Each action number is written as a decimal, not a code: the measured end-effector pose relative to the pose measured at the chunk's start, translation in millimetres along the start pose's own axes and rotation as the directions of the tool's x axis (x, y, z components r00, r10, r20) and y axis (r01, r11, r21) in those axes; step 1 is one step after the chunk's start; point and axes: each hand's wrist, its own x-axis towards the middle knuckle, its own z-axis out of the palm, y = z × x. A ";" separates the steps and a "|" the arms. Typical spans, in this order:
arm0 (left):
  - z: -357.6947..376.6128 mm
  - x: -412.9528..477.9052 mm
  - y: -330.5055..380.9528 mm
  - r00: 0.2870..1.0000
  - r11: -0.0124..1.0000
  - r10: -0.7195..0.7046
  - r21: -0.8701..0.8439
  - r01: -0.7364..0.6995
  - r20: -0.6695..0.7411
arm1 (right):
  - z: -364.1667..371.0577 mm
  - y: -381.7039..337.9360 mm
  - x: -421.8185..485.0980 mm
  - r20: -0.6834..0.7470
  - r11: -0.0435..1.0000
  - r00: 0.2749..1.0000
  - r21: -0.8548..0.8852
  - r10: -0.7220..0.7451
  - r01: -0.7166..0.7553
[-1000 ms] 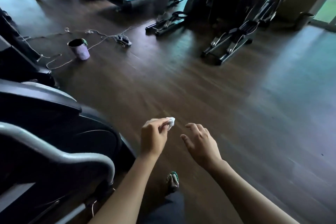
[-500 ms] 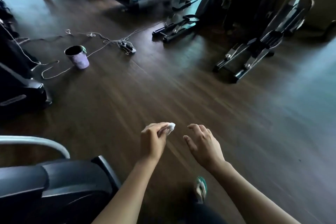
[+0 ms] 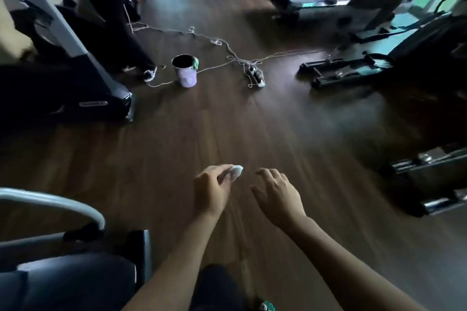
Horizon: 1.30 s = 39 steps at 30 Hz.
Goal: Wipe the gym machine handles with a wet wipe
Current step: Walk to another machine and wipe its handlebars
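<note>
gym, wood floor | L hand pinches wet wipe | R hand loose, empty

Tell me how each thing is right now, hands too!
left hand: pinches the wipe, over the floor
wipe: bunched up, touching no machine
right hand: relaxed, holds nothing
handle: no hand on it
bucket: upright on the floor, no lid
power strip: lying on the floor among cords
</note>
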 end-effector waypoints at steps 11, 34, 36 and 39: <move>-25.8 242.1 -107.0 0.953 0.971 -0.191 0.097 0.218 -0.236 | 48.7 -79.4 299.4 0.140 0.963 0.953 0.041 -0.269 0.266; -191.9 531.9 -307.6 0.308 0.775 -0.582 -0.398 0.491 -0.753 | 163.4 -409.6 710.0 0.500 0.441 0.284 0.230 -0.818 0.867; -221.0 541.1 -316.8 0.246 0.751 -0.553 -0.348 0.560 -0.796 | 184.7 -447.2 720.5 0.524 0.391 0.216 0.251 -0.824 0.885; -272.0 549.5 -346.8 0.154 0.711 -0.489 -0.290 0.641 -0.859 | 219.1 -512.5 728.5 0.528 0.324 0.145 0.264 -0.837 0.909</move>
